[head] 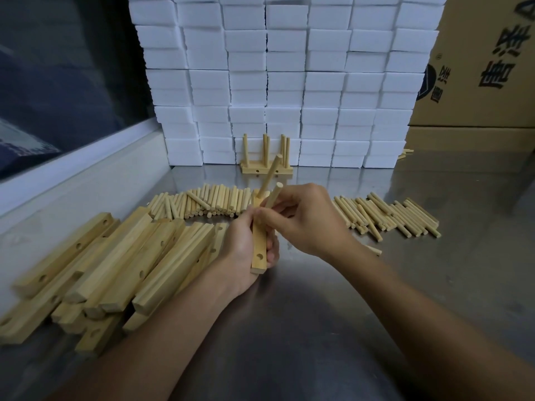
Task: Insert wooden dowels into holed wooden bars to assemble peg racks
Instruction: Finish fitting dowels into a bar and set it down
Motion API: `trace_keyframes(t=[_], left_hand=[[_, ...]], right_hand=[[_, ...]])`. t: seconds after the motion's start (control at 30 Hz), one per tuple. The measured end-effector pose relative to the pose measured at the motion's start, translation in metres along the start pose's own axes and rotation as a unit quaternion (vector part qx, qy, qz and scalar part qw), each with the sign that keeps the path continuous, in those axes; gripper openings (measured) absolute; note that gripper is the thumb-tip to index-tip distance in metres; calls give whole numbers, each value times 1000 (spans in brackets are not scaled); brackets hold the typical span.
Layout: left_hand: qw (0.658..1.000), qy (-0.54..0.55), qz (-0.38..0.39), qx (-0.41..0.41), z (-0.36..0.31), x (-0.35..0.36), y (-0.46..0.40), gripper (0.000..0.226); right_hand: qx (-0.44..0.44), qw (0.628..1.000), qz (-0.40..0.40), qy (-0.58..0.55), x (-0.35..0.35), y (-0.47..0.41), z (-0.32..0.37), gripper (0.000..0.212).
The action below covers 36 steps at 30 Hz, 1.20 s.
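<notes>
The left hand (246, 244) grips a holed wooden bar (258, 250) above the middle of the steel counter (318, 299), one dowel (269, 176) already standing in its far end. The right hand (304, 218) pinches a second dowel (273, 195) against the bar's middle. Spare holed bars (115, 264) are heaped toward the counter's left edge. Loose dowels (202, 202) lie in rows behind the hands and to the right (388, 215). A finished peg rack (266, 157) stands at the back edge before stacked white boxes (289, 82).
</notes>
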<state>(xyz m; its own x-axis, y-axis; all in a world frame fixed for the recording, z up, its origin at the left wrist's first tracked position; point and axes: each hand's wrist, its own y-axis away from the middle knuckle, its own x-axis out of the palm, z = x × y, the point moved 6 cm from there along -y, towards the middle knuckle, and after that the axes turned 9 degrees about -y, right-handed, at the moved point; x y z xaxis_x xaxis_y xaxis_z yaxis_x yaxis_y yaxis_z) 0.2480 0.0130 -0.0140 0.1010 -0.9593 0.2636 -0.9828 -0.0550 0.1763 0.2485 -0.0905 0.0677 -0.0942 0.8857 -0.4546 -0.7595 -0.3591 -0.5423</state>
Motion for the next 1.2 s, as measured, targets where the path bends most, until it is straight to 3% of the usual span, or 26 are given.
trace_keyframes(t=[0.2,0.33,0.53,0.73,0.97,1.2], left_hand=[[999,22,-29,-3,0,-2,0,58],[998,57,-27,-18,0,-3,1,51],[992,123,-11,-27,0,-2,1,50],[990,139,-14,-27,-2,-4,2,49],[991,135,-7,-24,-2,-3,1,51],[992,124,-7,-19,-3,-3,3,52]], right_hand=[[14,998,-65,2,5,1,-3,19],[23,1000,-13,4,7,-1,-4,20],[41,984,132,108,3,-5,-12,20],[183,949,106,234,-43,-7,-45,20],[307,862,245,321,-70,12,-65,36],[315,859,244,322,-68,14,-75,25]])
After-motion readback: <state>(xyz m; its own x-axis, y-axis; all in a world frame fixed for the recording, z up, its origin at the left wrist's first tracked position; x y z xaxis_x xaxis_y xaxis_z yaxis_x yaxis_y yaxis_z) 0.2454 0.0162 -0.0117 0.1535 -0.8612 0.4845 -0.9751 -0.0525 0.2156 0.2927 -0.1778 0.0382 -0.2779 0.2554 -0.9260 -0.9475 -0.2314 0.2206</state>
